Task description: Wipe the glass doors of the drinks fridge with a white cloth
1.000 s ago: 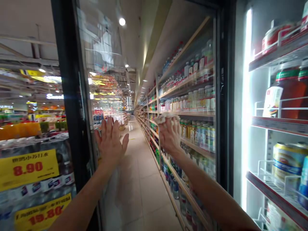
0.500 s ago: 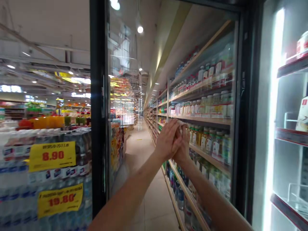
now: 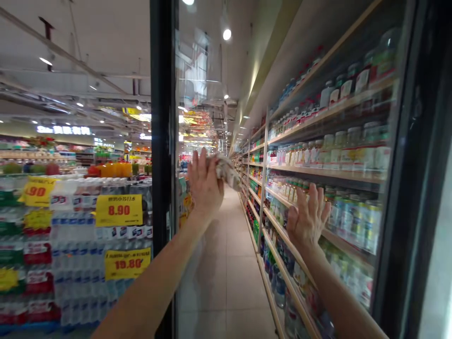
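Note:
A glass door point(image 3: 201, 292) in a black frame point(image 3: 163, 117) stands in front of me. My left hand point(image 3: 206, 183) is raised toward the left part of the pane, fingers pointing up, with a crumpled light cloth point(image 3: 228, 174) held under its palm and sticking out to the right. My right hand point(image 3: 307, 216) is up near the right part of the pane with fingers apart and nothing in it. Whether its palm touches the glass, I cannot tell.
Shelves of bottled drinks point(image 3: 335, 150) show in the glass on the right, beside a tiled aisle floor point(image 3: 243, 282). At left stand stacked packs of bottles point(image 3: 76, 273) with yellow price signs point(image 3: 119, 210). A dark frame edge point(image 3: 399, 188) runs down the right.
My hands, together on the cloth before, are now apart. The left moved left with the cloth; the right let go and moved right. The view has turned left.

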{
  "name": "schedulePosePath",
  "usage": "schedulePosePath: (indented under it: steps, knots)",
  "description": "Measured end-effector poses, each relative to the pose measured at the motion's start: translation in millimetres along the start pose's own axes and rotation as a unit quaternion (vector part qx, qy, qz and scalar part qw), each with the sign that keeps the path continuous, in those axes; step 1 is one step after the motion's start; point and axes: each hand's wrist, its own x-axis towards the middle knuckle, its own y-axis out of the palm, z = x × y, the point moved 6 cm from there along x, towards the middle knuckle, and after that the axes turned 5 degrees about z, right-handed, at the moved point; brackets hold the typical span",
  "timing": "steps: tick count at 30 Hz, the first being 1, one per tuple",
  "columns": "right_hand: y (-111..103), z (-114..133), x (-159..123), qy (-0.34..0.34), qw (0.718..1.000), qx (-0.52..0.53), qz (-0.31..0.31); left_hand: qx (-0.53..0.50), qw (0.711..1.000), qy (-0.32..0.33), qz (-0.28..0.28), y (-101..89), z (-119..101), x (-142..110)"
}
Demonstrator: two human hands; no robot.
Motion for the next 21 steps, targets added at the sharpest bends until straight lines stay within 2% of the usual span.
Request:
schedulePosePath:
  steps: [1,3,5,7,11,14,17,19,21]
  knots:
    - [0,0,0,-0.008,1.0,-0.004,0.007,-0.003,1.0,0.0,-0.007,-3.7,10,1]
    - [-1,0,0,-0.019,1.0,-0.005,0.009,-0.028,0.997,0.059,0.03,-1.2,9,0]
    - [-2,2,-1,-0.026,1.0,0.002,0.002,-0.062,0.983,0.144,0.097,6.0,-8,-4]
    - [-2,11,-1,-0.035,0.999,0.023,-0.002,-0.096,0.967,0.188,0.143,8.9,-25,-9]
    - [4,50,-2,-0.083,0.994,0.061,0.033,-0.138,0.963,0.147,0.178,9.5,-44,-15]
    - [9,78,-1,-0.119,0.99,0.05,0.057,-0.136,0.976,0.077,0.152,16.7,-49,-18]
    - [13,83,-2,-0.156,0.984,0.056,0.067,-0.122,0.984,0.069,0.111,21.9,-34,-15]
    - [11,71,-1,-0.143,0.987,0.073,0.029,-0.106,0.988,0.08,0.076,15.3,-6,-7]
    - [8,53,2,-0.087,0.994,0.07,-0.014,-0.071,0.996,0.044,0.024,1.6,30,3]
